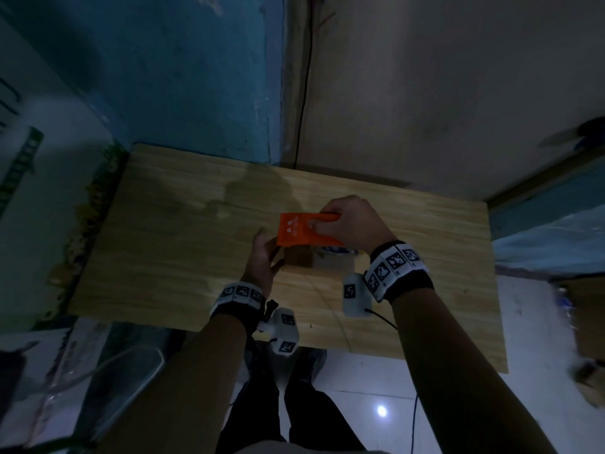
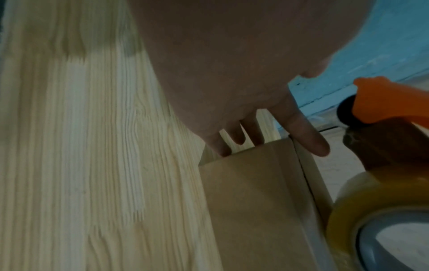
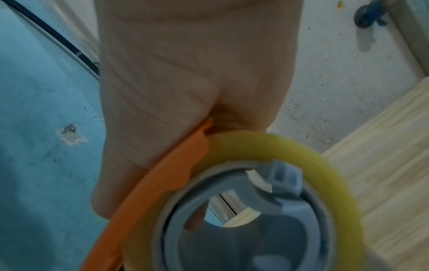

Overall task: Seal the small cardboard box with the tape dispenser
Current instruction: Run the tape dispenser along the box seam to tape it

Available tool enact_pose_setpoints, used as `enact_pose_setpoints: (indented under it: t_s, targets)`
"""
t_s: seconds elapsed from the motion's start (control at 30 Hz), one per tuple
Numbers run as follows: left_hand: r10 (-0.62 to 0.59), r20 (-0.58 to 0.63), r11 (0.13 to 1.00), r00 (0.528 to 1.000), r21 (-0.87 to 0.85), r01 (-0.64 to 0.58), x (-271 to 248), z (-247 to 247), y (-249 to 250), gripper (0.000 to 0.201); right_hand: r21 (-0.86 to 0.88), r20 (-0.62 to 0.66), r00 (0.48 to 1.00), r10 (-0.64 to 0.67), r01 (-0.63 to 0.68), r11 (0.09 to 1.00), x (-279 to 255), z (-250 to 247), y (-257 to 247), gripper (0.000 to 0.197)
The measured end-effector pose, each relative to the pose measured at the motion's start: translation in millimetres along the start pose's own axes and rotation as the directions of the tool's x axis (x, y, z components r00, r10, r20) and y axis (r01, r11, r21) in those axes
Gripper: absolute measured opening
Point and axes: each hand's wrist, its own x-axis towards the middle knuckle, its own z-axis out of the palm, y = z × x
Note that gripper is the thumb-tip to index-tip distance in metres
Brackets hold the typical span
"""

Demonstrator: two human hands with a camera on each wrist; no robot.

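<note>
A small brown cardboard box (image 1: 299,257) (image 2: 253,198) sits mid-table, mostly hidden under the orange tape dispenser (image 1: 296,231). My right hand (image 1: 347,221) grips the dispenser's orange handle (image 3: 162,179) and holds it just above the box. Its yellowish clear tape roll (image 3: 325,165) (image 2: 362,198) sits on a grey hub. My left hand (image 1: 262,257) lies against the box's left side with straight fingers (image 2: 311,139); the fingertips reach past its far edge. The box's top flaps meet at a dark seam (image 2: 304,176).
The light wooden table (image 1: 183,224) stands against a blue wall (image 1: 196,77) and a white wall (image 1: 442,93). A black cable (image 1: 302,93) hangs down the corner. White floor tiles and my dark trousers show below the table's near edge.
</note>
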Motion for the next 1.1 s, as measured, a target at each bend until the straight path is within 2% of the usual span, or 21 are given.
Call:
enact_pose_setpoints:
  t_s: [0.07,0.33,0.53,0.63,0.7,0.87,0.97,1.1]
  targets:
    - [-0.01,0.028,0.998,1.0,0.057,0.009,-2,2,2,0.029,-0.004,-0.004,1.0,-0.002,0.002,1.0,-1,1,2,0.034]
    - [0.066,0.06,0.986,0.996,0.15,-0.075,-8,3,6,0.014,0.044,0.015,0.999,0.032,-0.032,0.998,-3,0,4,0.034]
    - [0.204,0.076,0.936,0.976,0.276,-0.217,-1,-4,2,0.023,0.04,0.012,0.999,0.036,-0.037,0.999,-3,3,8,0.028]
    - [0.26,0.089,0.903,0.962,0.331,-0.274,3,-7,-1,0.017,0.028,0.019,0.999,0.039,-0.04,0.999,-3,2,9,0.03]
    - [0.281,0.086,0.864,0.956,0.41,-0.291,2,-8,0,0.015,0.028,0.037,0.998,0.052,-0.053,0.998,-4,1,8,0.032]
    - [0.393,0.11,0.674,0.913,0.64,-0.368,-3,-5,5,0.019,-0.004,0.027,0.999,0.034,-0.034,0.999,-1,0,4,0.037]
    - [0.428,0.096,0.575,0.898,0.738,-0.353,-1,-4,5,0.021,-0.047,0.017,1.0,0.024,-0.023,0.999,2,1,3,0.042]
    - [0.47,0.086,0.529,0.879,0.769,-0.358,1,-4,3,0.02,-0.063,-0.005,0.999,0.035,-0.035,0.997,3,0,6,0.047]
